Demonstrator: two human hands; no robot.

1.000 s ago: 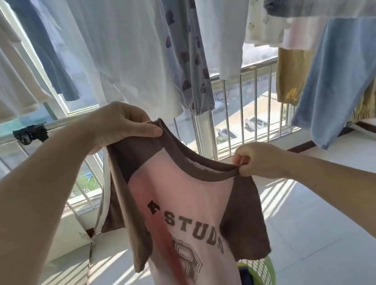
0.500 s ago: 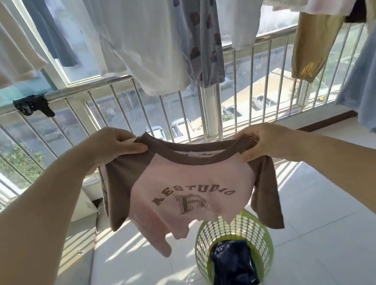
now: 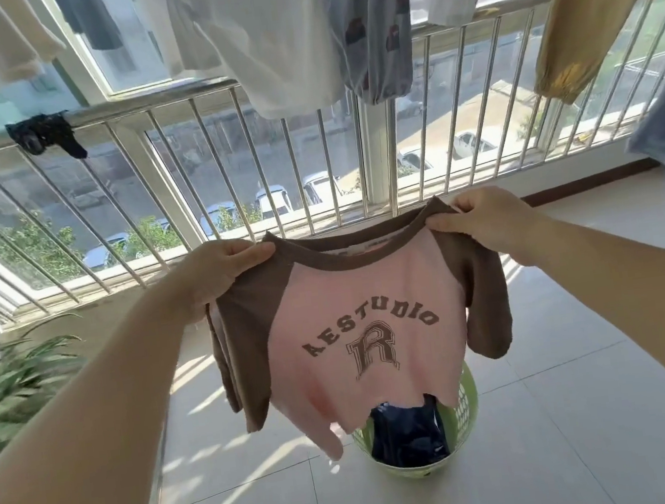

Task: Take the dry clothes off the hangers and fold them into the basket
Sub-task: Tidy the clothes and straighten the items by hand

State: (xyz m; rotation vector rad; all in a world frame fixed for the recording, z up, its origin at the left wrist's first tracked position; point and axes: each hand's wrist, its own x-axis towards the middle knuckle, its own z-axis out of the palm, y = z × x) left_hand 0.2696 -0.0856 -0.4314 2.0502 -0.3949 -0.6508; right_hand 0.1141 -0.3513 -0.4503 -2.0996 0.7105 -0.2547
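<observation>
Left hand (image 3: 220,272) and right hand (image 3: 486,224) each pinching a shoulder of the pink and brown shirt (image 3: 363,331), shirt hanging spread above the green basket (image 3: 465,407), dark garment (image 3: 408,435) lying inside

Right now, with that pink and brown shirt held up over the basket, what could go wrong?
The shirt hangs only from pinches at the shoulders by the left hand and right hand; if one slips, it could drop unfolded. Its uneven hem dangles at the green basket, so it might land on the dark garment inside, crumpled. It also hides much of the basket, so aiming may be harder.
</observation>
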